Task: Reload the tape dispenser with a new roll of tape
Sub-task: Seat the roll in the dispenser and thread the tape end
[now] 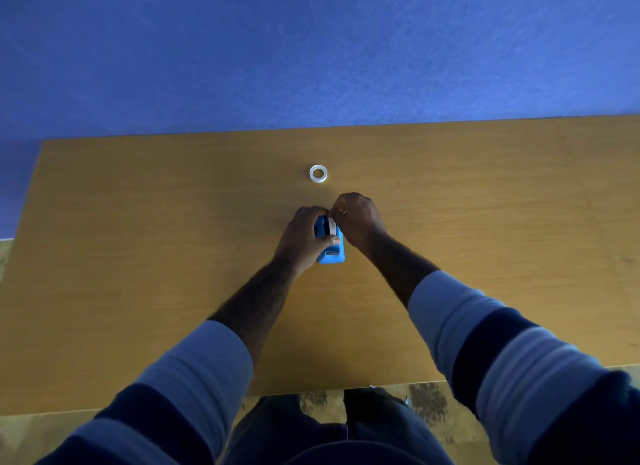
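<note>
Tape dispenser (331, 248) in both your hands at mid-table.

The tape dispenser, blue, sits on the wooden table (138, 256) just below the centre of your view, its near end pointing toward 6 o'clock. Your striped sleeves (194, 371) come in from 7 and 5 o'clock. Your left hand (303, 237) wraps the dispenser's body from 9 o'clock, thumb laid across its top. A white roll of tape (330, 227) stands on edge in the dispenser's far half. Your right hand (360, 218) comes in from 3 o'clock, fingers curled and pinched at the top of that roll; a ring shows on one finger. Farther off at 12 o'clock, well apart from both hands, a small white ring (318, 173) lies flat on the table. Beyond the far edge rises a blue wall (311, 48).
</note>
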Demonstrator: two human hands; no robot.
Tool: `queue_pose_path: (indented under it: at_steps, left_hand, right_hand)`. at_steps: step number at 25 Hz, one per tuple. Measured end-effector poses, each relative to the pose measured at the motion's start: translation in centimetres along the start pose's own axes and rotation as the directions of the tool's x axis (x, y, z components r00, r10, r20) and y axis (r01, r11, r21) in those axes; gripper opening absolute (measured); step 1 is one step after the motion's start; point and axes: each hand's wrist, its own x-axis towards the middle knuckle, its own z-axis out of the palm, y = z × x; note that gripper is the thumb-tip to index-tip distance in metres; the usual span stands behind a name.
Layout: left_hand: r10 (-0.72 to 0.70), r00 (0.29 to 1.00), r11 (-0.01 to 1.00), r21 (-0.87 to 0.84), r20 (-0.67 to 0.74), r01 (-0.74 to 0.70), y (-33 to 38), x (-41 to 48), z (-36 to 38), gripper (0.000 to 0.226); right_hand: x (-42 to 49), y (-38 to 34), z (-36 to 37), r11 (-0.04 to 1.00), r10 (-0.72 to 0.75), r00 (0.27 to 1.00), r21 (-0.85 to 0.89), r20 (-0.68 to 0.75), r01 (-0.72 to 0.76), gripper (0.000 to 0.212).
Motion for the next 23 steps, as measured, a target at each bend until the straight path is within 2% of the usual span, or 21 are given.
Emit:
queue_pose_path:
  at_steps: [8, 13, 18, 23]
  left_hand:
    - [0.004, 1.000, 1.000, -0.016, 0.006, -0.004, -0.1, 0.3, 0.0, 0.047]
    - [-0.011, 1.000, 1.000, 0.001, -0.018, 0.011, 0.2, 0.2, 0.3, 0.044]
    - [-0.007, 1.000, 1.000, 0.011, -0.011, 0.007, 0.1, 0.2, 0.1, 0.049]
    - [0.016, 1.000, 1.000, -0.007, 0.002, -0.016, -0.2, 0.3, -0.1, 0.043]
  right_hand:
    - [-1.8, 0.8, 1.0, 0.996, -0.085, 0.993, -0.002, -0.085, 0.085, 0.011]
    - [-0.5, 0.2, 0.7, 0.993, -0.073, 0.996, -0.093, -0.052, 0.068, 0.014]
    - [-0.3, 0.1, 1.0, 0.993, -0.060, 0.997, -0.105, -0.050, 0.055, 0.012]
    - [-2.3, 0.6, 1.5, 0.991, -0.133, 0.978, -0.041, -0.159, 0.128, 0.009]
